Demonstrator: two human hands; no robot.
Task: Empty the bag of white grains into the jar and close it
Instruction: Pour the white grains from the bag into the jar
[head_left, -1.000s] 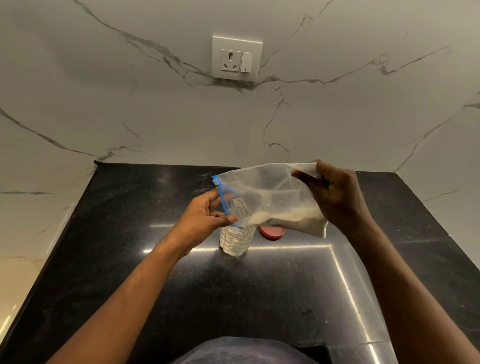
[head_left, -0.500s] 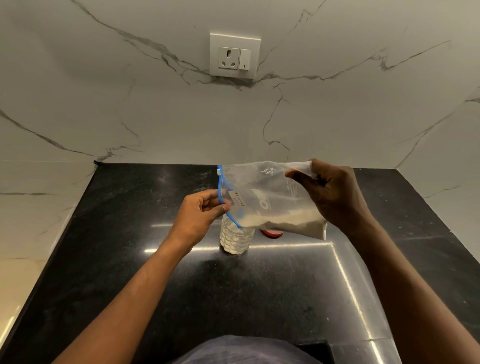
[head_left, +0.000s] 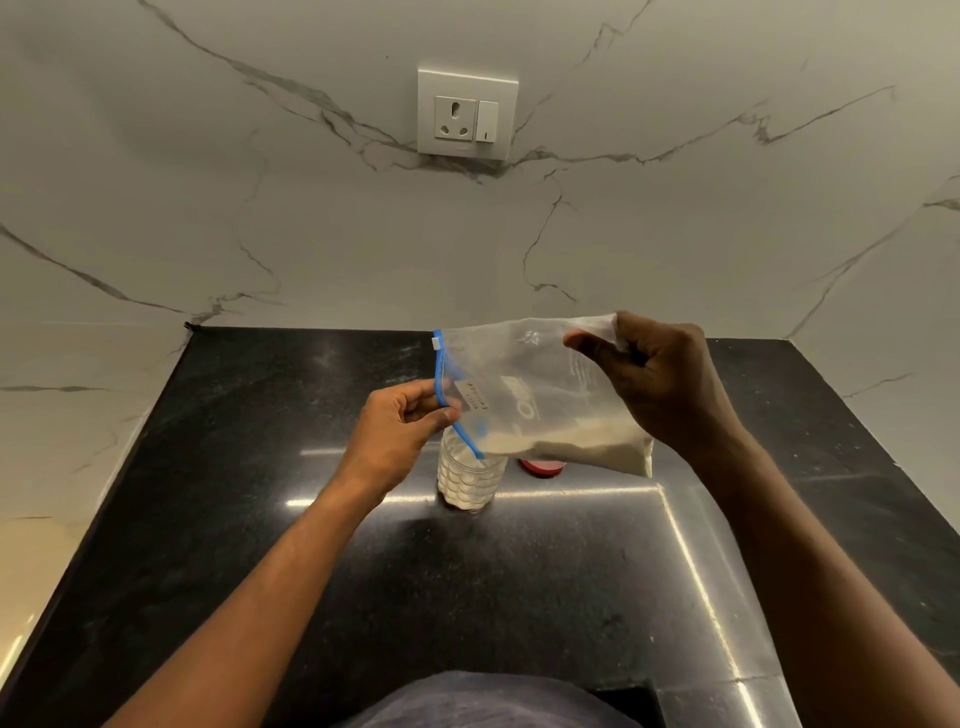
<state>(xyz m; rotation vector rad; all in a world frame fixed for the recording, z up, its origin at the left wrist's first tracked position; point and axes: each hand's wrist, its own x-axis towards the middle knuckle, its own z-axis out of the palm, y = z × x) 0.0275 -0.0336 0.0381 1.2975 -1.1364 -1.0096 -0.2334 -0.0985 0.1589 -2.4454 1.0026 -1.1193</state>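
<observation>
Over the jar (head_left: 470, 480), a clear zip bag (head_left: 524, 384) hangs sideways between both hands, blue zip edge (head_left: 445, 387) toward the person's left, its lowest corner dipping right at the jar mouth. Left hand (head_left: 397, 431): fingers (head_left: 441, 415) pinched closed on the zip edge just above the jar. Right hand (head_left: 662, 387): fingers closed on the bag's upper far corner, up and right of the jar, lifting that end. White grains (head_left: 576, 441) sit pooled along the bag's bottom fold, right of the jar, most of them not yet at the opening. Jar stands upright on the black table (head_left: 260, 519), ribbed clear plastic; looks partly filled with pale stuff, hard to confirm through the ribs. Red lid (head_left: 543, 466) lies flat on the table just right of the jar, half hidden behind the bag. Wall socket (head_left: 467, 114) well above and behind, irrelevant.

Judged step: pour under way or about to start; lid not on.

Risks: narrow jar mouth against a wide zip opening, so grains could spill past the rim onto the table if the opening isn't funnelled. Lifting the right end too fast would send the pooled heap in one rush and overshoot. Bag corner pressing on the rim could tip the light jar, since neither hand steadies it. Cannot tell how wide the zip is open.
</observation>
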